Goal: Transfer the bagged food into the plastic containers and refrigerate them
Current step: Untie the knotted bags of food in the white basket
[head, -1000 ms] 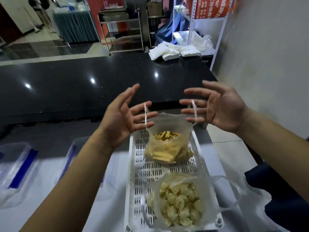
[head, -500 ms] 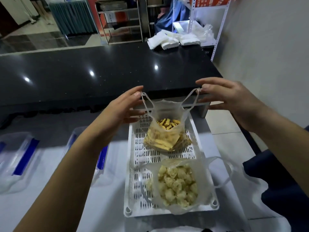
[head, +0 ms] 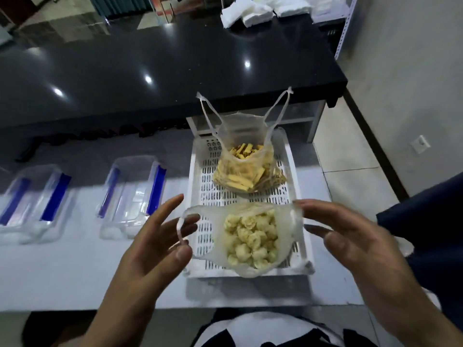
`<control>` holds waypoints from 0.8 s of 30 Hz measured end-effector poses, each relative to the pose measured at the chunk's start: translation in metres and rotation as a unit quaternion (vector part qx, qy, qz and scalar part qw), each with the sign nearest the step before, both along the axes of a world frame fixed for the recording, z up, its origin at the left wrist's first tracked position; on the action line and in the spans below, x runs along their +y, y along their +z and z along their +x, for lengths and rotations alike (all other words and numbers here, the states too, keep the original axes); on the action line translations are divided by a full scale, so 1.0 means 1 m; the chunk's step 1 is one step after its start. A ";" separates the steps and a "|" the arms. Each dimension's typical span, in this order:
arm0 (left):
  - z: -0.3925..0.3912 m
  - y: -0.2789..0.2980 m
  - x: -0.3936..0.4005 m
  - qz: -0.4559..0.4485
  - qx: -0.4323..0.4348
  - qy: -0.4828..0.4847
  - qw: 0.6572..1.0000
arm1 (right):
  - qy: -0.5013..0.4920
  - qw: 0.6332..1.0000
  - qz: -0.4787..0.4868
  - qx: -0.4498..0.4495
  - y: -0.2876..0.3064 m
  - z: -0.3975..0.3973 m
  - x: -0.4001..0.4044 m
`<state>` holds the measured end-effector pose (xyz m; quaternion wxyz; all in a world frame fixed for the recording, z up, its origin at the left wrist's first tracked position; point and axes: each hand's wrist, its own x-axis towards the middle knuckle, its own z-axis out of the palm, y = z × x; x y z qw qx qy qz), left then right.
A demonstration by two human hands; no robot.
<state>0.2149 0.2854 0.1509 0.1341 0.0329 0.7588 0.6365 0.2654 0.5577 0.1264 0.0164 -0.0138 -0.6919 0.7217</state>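
Two clear bags of food sit in a white slotted tray [head: 193, 171]. The far bag [head: 248, 169] holds yellow strips, and its two handles stand up free. The near bag [head: 250, 239] holds pale round pieces. Its mouth is stretched wide between my hands. My left hand [head: 150, 251] has its fingers spread, with the bag's left handle loop lying across them. The fingertips of my right hand [head: 355, 246] are at the bag's right handle. Two clear plastic containers with blue clips, one nearer the tray [head: 132, 194] and one further left [head: 32, 201], stand on the light table.
The light table [head: 75, 271] carries the tray and the containers. Behind it runs a higher black glossy counter [head: 162, 71] with folded white cloths [head: 250, 11] at its far end. A grey wall and tiled floor lie to the right.
Both hands let go of the far bag's handles and came back toward me to the near bag, whose mouth is now pulled wide. The far bag's handles stay upright.
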 end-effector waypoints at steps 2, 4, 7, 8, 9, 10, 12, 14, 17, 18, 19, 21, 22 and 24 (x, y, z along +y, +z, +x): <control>0.016 0.001 0.011 -0.011 0.019 0.062 0.998 | -0.016 0.999 0.028 0.021 -0.007 0.002 -0.001; 0.025 0.007 0.023 -0.006 0.029 0.137 0.990 | -0.021 0.996 0.070 0.057 -0.009 -0.006 0.004; 0.030 0.023 0.040 -0.017 0.031 0.186 0.982 | 0.029 0.984 0.120 0.131 -0.006 -0.030 0.019; 0.030 0.030 0.046 -0.029 0.025 0.183 0.982 | 0.057 0.978 0.135 0.149 -0.003 -0.039 0.024; 0.030 0.036 0.051 -0.037 0.022 0.171 0.984 | 0.088 0.972 0.150 0.161 0.001 -0.046 0.027; 0.030 0.042 0.056 -0.043 0.019 0.154 0.987 | 0.120 0.965 0.160 0.167 0.004 -0.053 0.030; 0.026 0.051 0.066 -0.066 0.006 0.097 0.993 | 0.184 0.951 0.176 0.175 0.013 -0.065 0.031; 0.022 0.053 0.073 -0.078 -0.004 0.035 0.996 | 0.240 0.935 0.191 0.180 0.018 -0.072 0.028; 0.018 0.046 0.082 -0.092 0.001 -0.013 0.996 | 0.236 0.927 0.216 0.194 0.017 -0.077 0.015; 0.019 0.043 0.085 -0.102 0.014 -0.016 0.995 | 0.220 0.932 0.214 0.192 0.016 -0.077 0.011; 0.020 0.040 0.088 -0.113 0.030 -0.016 0.993 | 0.204 0.937 0.212 0.188 0.016 -0.075 0.007; 0.025 0.036 0.093 -0.137 0.068 -0.011 0.988 | 0.168 0.945 0.214 0.182 0.014 -0.068 0.002; 0.026 0.033 0.094 -0.148 0.089 -0.009 0.985 | 0.147 0.949 0.215 0.179 0.014 -0.065 0.001; 0.026 0.026 0.095 -0.146 0.123 -0.010 0.981 | 0.106 0.952 0.225 0.180 0.015 -0.057 -0.003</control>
